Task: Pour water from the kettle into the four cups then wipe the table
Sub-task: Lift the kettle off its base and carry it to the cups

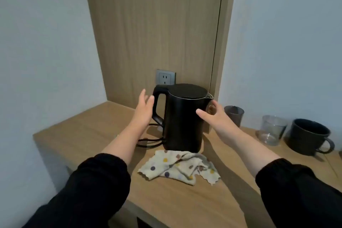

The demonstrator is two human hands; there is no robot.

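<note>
At the frame's centre the black kettle [185,116] is standing, lid closed, on the counter [83,131], with a dotted cloth [177,167] lying just in front. At right a small dark cup [234,114], a clear glass [272,129] and a dark mug [309,136] are sitting upright; we cannot tell their contents. We are holding our left hand [145,109] open beside the handle and our right hand [212,114] open, thumb against the kettle's side.
</note>
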